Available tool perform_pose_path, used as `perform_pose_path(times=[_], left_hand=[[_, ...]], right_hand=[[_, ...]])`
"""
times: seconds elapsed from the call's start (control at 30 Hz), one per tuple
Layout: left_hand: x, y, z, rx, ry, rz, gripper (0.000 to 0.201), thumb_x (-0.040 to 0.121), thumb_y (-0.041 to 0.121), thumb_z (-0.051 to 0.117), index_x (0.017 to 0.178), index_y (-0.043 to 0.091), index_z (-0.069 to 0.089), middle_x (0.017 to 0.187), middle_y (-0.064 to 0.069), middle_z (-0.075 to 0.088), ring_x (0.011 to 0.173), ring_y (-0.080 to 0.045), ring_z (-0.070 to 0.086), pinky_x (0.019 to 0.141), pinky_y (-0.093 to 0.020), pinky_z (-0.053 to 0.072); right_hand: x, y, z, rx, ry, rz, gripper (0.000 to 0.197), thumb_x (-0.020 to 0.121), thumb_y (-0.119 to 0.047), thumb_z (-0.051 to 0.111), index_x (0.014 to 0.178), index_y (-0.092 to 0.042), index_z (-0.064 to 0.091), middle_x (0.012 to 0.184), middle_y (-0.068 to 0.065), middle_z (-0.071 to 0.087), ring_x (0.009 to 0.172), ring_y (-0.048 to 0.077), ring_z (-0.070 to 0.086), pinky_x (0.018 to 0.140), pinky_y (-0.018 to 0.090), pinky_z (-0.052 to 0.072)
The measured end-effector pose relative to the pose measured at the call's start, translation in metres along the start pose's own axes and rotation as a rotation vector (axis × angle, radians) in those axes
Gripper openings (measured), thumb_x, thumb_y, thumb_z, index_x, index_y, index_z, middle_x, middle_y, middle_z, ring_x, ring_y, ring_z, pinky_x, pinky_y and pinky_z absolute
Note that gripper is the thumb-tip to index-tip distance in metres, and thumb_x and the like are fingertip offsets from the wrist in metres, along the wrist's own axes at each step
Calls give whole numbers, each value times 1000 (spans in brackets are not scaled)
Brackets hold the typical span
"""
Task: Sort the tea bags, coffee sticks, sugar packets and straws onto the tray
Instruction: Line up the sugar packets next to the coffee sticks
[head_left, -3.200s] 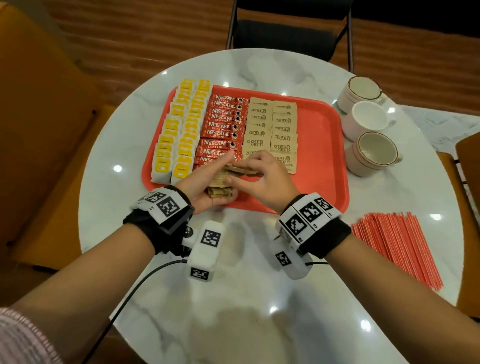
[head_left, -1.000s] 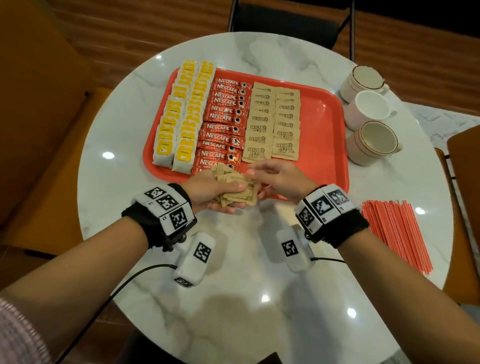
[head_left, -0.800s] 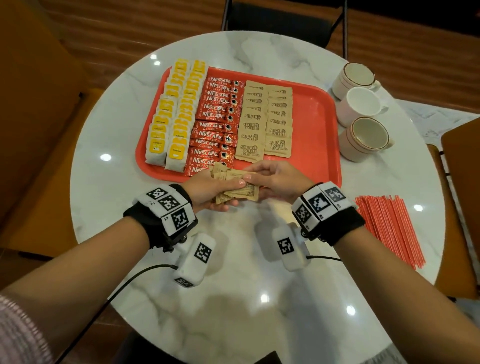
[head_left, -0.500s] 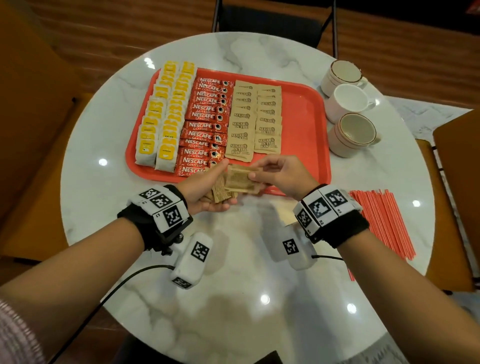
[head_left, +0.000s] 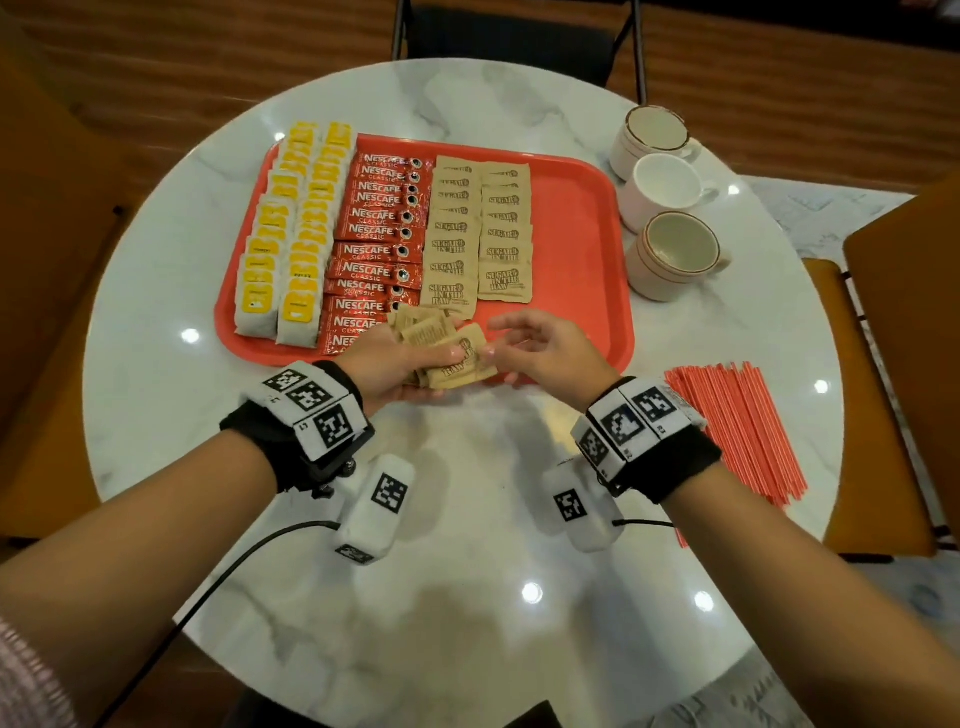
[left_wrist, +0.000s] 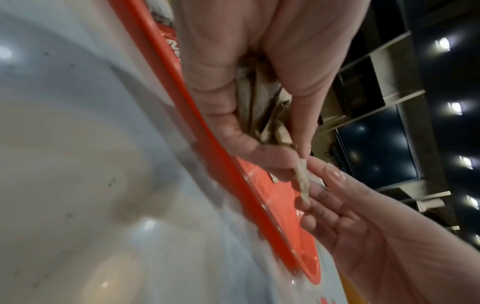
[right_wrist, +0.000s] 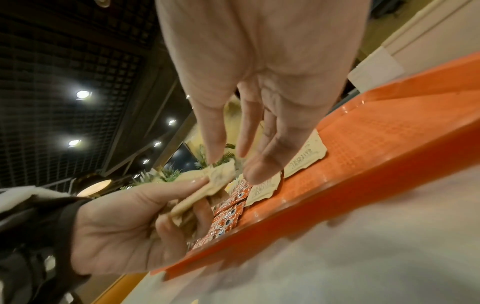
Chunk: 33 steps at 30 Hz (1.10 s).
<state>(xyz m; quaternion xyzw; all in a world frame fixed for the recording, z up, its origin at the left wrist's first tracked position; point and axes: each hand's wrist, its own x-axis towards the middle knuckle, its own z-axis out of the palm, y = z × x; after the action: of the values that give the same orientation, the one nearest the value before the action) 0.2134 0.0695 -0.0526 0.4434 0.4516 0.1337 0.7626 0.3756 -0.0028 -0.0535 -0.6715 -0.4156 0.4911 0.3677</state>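
Sugar packets: left hand is gripping the fanned bundle.
Right hand: fingertips are pinching the top packet.
Tray: peeling off just one is likely keeping its rows square.

Passage open across the table at six o'clock. The tray is bare at one; cups crowd two; straws, seemingly flat, lie at three.
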Motion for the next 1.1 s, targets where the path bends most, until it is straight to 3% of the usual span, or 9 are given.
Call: perform_pose_path(times=[0.1,0.23,0.33,0.47,0.53,0.63,0.87,1.0,1.1], left_hand=[[3,-1,5,53,8,11,22,81,3,66,95,20,60,85,-1,68,67,-9,69,49,-24,55],[8,-2,5,-2,50,12,15,83,13,65,96,21,62,86,-4,70,70,-12,70,51,-28,57],[12,-2,1,-35,80,27,19,83,7,64,93,23,62,93,-6,69,79,-18,69,61,-36,60],[15,1,0,-46,111,57,20,82,4,64,88,23,63,86,0,68,63,-8,69,46,-23,53],[17,2,-1,-51,132,44,18,83,7,64,91,23,62,90,-2,68,66,-9,69,45,-22,53],[19,3,-6,-104,116,-26,16,90,15,58,103,23,60,96,-5,68,72,-13,69,56,-27,59],[16,4,-18,-185,32,-96,19,96,11,45,110,18,57,103,-8,69,73,-18,71,66,-34,59],[14,4,-19,-157,5,-121,18,96,11,46,109,17,57,101,-9,70,73,-20,71,67,-34,59],[13,4,-19,-145,-6,-132,18,95,10,46,106,19,58,102,-10,69,74,-19,70,70,-35,58]], right_hand=[[7,5,-3,27,-51,90,13,82,-6,64,88,-16,60,62,-3,62,45,4,54,58,30,47],[15,13,-6,111,-65,151,13,82,-2,62,76,-13,60,47,-5,59,42,6,53,56,28,43],[19,16,-7,131,-66,166,12,83,-3,62,77,-13,59,52,-4,60,45,6,54,57,25,46],[24,17,-4,155,-112,165,12,82,-5,64,77,-15,59,55,-4,64,48,6,58,62,24,49],[28,16,-4,139,-99,162,13,83,-3,62,77,-13,58,49,-5,62,45,4,56,57,22,50],[41,12,-10,132,50,147,6,84,2,60,87,-3,57,55,2,58,38,2,51,45,14,47],[71,19,-34,-66,213,247,22,84,-10,64,104,0,61,63,2,55,46,6,48,42,13,43],[75,20,-37,-80,249,279,10,83,-13,66,88,-7,61,61,2,56,40,5,48,39,13,43],[77,19,-37,-60,268,282,14,82,-12,68,74,-11,56,62,3,57,45,10,48,39,15,44]])
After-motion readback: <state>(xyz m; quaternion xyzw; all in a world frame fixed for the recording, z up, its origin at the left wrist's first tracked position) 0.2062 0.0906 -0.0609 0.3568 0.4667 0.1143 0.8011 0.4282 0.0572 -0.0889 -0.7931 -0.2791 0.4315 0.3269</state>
